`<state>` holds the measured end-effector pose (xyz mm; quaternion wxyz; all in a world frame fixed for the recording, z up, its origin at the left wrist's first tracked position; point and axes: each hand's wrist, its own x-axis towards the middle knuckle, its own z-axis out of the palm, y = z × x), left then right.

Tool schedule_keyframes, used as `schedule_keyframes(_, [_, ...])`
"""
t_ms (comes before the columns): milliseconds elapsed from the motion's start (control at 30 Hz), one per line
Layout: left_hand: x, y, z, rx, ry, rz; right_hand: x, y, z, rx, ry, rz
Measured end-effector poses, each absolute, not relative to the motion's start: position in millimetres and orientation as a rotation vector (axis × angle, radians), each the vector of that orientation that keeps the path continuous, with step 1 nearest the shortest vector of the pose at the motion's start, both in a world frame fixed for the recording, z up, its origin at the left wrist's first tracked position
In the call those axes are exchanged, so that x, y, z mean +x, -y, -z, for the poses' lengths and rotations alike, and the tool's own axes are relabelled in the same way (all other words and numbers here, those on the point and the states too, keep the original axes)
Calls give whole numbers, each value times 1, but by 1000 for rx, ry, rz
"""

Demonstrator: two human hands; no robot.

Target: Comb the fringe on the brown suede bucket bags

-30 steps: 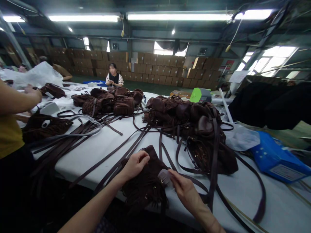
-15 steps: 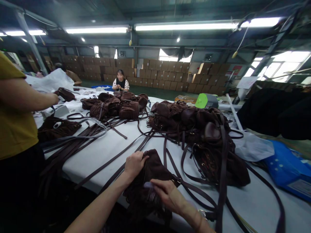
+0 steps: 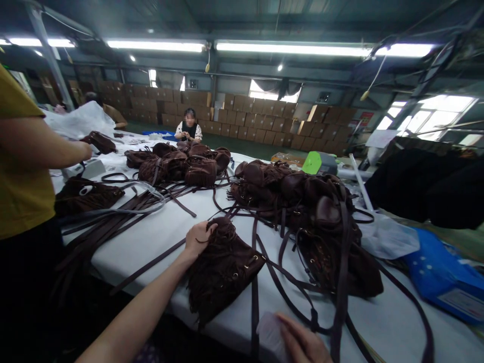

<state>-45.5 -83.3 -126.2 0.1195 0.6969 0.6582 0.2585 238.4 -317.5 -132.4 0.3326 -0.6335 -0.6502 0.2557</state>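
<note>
A dark brown fringed drawstring bag (image 3: 227,269) with metal eyelets lies tilted at the table's near edge, its fringe drooping at the lower end. My left hand (image 3: 199,240) is closed on its upper left corner. Low in the view and right of the bag, my right hand (image 3: 304,343) pinches a translucent whitish piece (image 3: 271,333), blurred and too unclear to name. That hand is apart from the bag. A long brown strap (image 3: 254,302) runs down the table between bag and right hand.
Brown bags (image 3: 291,189) are heaped beyond, with another heap (image 3: 189,164) farther left. Loose straps (image 3: 124,217) cross the white table (image 3: 151,247). A blue bag (image 3: 442,272) lies at right. A co-worker in a yellow top (image 3: 24,166) stands left; another person (image 3: 189,128) sits opposite.
My right hand has drawn away from the bag's fringe, down and to the right, with the piece in it. My left hand has shifted slightly up-left, and the bag's eyelets now show.
</note>
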Motion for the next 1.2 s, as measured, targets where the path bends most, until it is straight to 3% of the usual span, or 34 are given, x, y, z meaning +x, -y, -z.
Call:
schedule_keyframes(300, [-45, 81, 127, 2042, -1847, -833, 215, 250, 150, -1578, 1557, -372])
schedule_keyframes(633, [-37, 100, 119, 2146, -1780, -1049, 205, 235, 147, -1672, 1217, -564])
schedule_keyframes(700, [-28, 110, 107, 2310, -1582, -1135, 209, 235, 143, -1680, 1175, -604])
schedule_keyframes(767, [-13, 122, 94, 2523, -1124, -964, 214, 234, 142, -1694, 1124, -626])
schedule_keyframes(867, [20, 137, 87, 2579, -591, -304, 219, 235, 145, -1713, 1063, -645])
schedule_keyframes(1033, [76, 161, 119, 2584, -805, 648, 230, 248, 155, -1745, 996, -647])
schedule_keyframes(1100, [88, 170, 137, 2638, -948, 669, 235, 257, 158, -1761, 982, -656])
schedule_keyframes(1200, [89, 174, 155, 2646, -1055, 423, 242, 267, 164, -1772, 978, -691])
